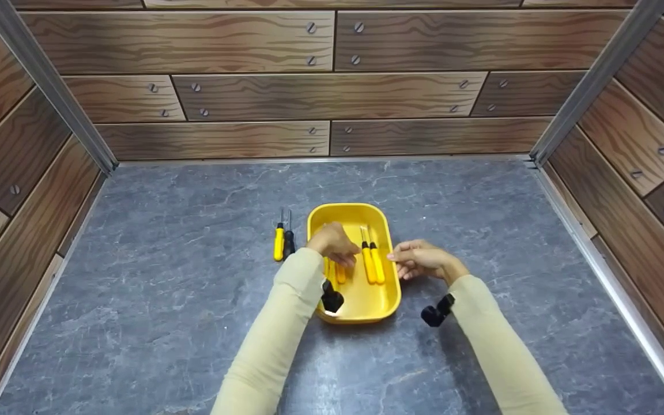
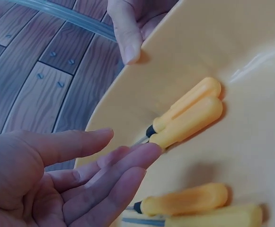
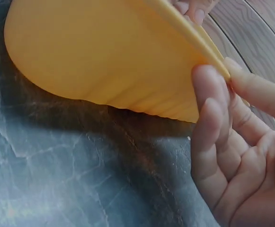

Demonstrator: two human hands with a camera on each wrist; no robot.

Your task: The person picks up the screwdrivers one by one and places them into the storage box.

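A yellow tray [image 1: 361, 302] holds several yellow-handled screwdrivers. Two screwdrivers [image 1: 369, 266] lie side by side along its right part, and others [image 1: 340, 274] lie at the left, partly hidden by my left arm. Over the tray's inside, my left hand [image 1: 335, 241] holds nothing; its fingers extend loosely, thumb apart, close to the screwdriver handles [image 2: 189, 120] in the left wrist view. My right hand [image 1: 424, 258] pinches the tray's right rim between thumb and fingers, which the right wrist view shows on the tray wall [image 3: 104, 52].
Left of the tray, a yellow-and-black screwdriver [image 1: 279, 242] and a black-handled screwdriver [image 1: 289, 242] lie on the grey marbled surface [image 1: 165, 276]. Wood-patterned walls [image 1: 251, 98] with metal edge strips enclose the back and sides.
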